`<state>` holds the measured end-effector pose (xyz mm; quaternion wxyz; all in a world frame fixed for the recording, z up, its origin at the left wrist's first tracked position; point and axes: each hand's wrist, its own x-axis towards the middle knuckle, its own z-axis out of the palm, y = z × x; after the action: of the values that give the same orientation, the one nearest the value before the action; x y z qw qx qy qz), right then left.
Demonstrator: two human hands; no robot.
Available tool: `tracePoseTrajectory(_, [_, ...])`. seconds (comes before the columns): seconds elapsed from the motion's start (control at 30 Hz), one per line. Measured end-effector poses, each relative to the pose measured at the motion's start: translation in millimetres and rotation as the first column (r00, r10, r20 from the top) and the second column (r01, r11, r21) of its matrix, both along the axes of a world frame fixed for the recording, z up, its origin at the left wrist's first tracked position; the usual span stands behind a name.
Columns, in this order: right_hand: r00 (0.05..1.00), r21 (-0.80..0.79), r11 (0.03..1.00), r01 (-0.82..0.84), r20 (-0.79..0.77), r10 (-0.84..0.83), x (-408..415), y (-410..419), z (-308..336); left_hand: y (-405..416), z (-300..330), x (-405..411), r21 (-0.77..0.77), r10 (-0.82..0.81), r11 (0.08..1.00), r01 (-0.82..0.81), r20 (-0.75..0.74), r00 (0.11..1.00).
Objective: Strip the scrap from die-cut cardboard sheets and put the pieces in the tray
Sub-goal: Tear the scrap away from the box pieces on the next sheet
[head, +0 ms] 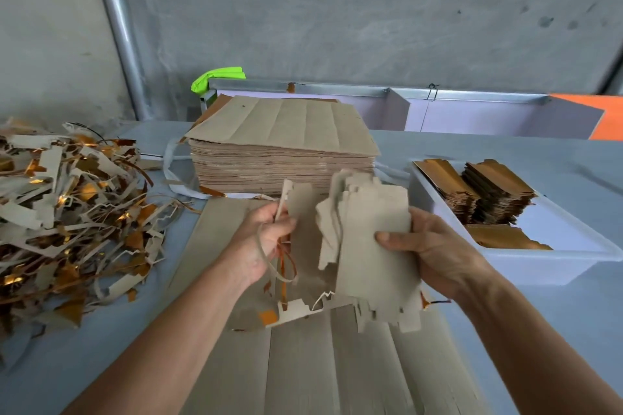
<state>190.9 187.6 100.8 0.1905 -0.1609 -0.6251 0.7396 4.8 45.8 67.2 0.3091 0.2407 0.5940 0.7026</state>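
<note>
Grey concrete wall behind, pale blue table (556,162) below, and right in the middle the bundle of die-cut pieces (374,246) is up off the surface, gripped by the right hand (435,246), thumb pressed across its face. Left hand (266,239) pinches thin scrap strips (285,266) that dangle just beside the bundle. Underneath lies a flat sheet (303,364). Beyond the hands a tall stack of sheets (283,158) blocks the far table edge. Right, the white tray (539,263) holds gold-faced pieces. Left, a heap of scrap (67,212).
</note>
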Motion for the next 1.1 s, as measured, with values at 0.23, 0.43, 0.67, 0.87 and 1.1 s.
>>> tracePoseTrajectory(0.23, [0.991,0.026,0.999,-0.034,0.127,0.03,-24,-10,-13,-2,6,7,0.043,-0.124,0.992,0.119,0.129,0.984])
tracePoseTrajectory(0.43, [0.979,0.11,0.983,-0.149,0.159,0.13,-17,-4,-12,-9,9,-3,0.015,-0.21,0.978,0.21,0.114,0.971])
tracePoseTrajectory(0.67, [0.955,0.269,0.934,-0.234,0.246,0.168,-14,-6,-6,6,19,7,0.048,0.011,0.999,-0.022,0.219,0.976])
tracePoseTrajectory(0.87, [0.953,-0.193,0.933,0.303,0.078,-0.293,-7,17,-24,-11,8,-17,0.038,0.352,0.927,-0.374,0.257,0.9])
tracePoseTrajectory(1.1, [0.833,-0.328,0.78,0.533,0.045,-0.551,-4,46,-20,-45,-8,-62,0.012,0.53,0.828,-0.561,-0.343,0.775])
